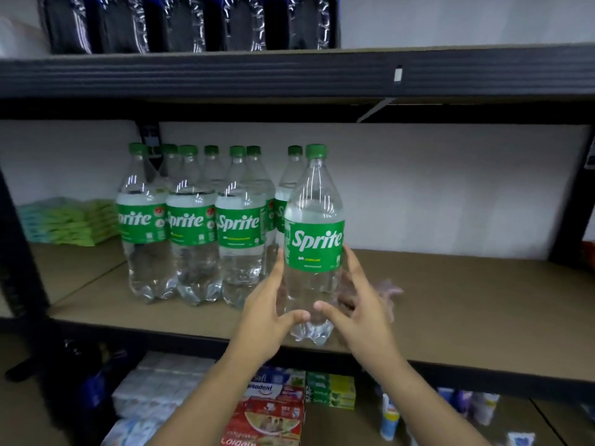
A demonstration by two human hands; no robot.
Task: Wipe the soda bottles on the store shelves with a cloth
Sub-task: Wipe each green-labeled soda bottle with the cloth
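Note:
A clear Sprite bottle (314, 239) with a green label and green cap stands upright at the front edge of the middle shelf (467, 317). My left hand (269, 312) grips its lower left side, thumb in front and fingers behind. My right hand (359, 312) holds its lower right side the same way. Whether its base rests on the board I cannot tell. To its left stands a group of several more Sprite bottles (193, 226) in two rows. A pale pink cloth (389, 289) lies crumpled on the shelf just behind my right hand.
Dark bottles (180, 24) line the top shelf. Stacked green and blue packets (70, 222) lie at the middle shelf's left. Toothpaste boxes (273, 410), tissue packs (154, 394) and small tubes (389, 420) fill the lower shelf. Black uprights (19, 252) frame both sides.

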